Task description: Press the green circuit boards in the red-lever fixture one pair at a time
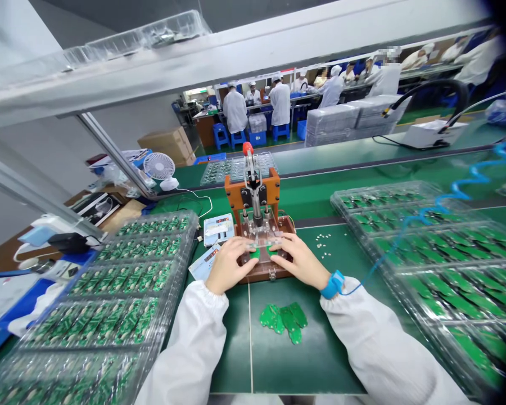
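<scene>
My left hand and my right hand meet at the base of a toggle-clamp test fixture with an orange frame and a red knob. Between the thumb and fingers of each hand shows the green of a small circuit board, at the fixture's front under a clear plate. Fingertips partly cover these boards. A blue wrist strap circles my right wrist. Closer to me, several loose green circuit boards lie in a cluster on the green mat.
Trays of boards flank the hands: a left clear tray and a right clear tray. Small meter boxes stand left of the fixture. Tiny white pieces lie to its right. A coiled blue cord hangs over the right tray.
</scene>
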A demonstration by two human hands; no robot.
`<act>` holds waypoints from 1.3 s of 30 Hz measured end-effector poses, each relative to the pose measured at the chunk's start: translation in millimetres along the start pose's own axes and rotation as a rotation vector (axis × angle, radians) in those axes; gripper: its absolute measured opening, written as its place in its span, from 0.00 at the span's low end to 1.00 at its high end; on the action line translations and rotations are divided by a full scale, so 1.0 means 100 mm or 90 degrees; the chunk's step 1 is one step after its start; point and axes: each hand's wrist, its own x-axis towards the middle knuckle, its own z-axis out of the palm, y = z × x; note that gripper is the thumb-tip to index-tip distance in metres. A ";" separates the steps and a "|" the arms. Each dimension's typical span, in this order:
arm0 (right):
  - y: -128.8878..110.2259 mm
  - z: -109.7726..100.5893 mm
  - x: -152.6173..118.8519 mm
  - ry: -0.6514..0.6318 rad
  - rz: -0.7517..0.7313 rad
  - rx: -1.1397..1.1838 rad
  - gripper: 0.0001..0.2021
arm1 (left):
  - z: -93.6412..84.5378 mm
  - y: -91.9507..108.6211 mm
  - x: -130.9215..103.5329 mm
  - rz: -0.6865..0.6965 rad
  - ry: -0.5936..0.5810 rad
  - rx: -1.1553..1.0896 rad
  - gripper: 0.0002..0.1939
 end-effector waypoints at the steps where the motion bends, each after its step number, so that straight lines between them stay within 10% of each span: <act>1: 0.00 0.00 0.00 0.000 0.001 0.005 0.07 | 0.00 0.00 -0.01 -0.006 0.000 -0.002 0.06; 9: -0.03 -0.01 -0.02 0.030 0.003 0.073 0.05 | 0.03 0.00 -0.05 -0.023 -0.007 -0.005 0.04; 14: 0.01 -0.18 0.15 0.211 0.061 0.136 0.04 | 0.08 0.17 -0.21 -0.029 0.114 0.034 0.12; 17: -0.04 -0.39 0.49 0.300 0.074 0.171 0.11 | 0.19 0.37 -0.28 0.069 0.153 -0.019 0.08; 21: -0.25 -0.69 1.15 0.332 0.007 0.169 0.15 | 0.41 0.54 -0.31 0.204 0.007 -0.085 0.14; 30: -0.77 -0.96 2.28 0.117 0.070 0.370 0.28 | 0.59 0.47 -0.38 0.222 -0.108 -0.077 0.15; 39: -1.51 -0.96 1.14 0.274 -0.206 0.098 0.16 | 0.61 0.47 -0.38 0.204 -0.129 -0.071 0.14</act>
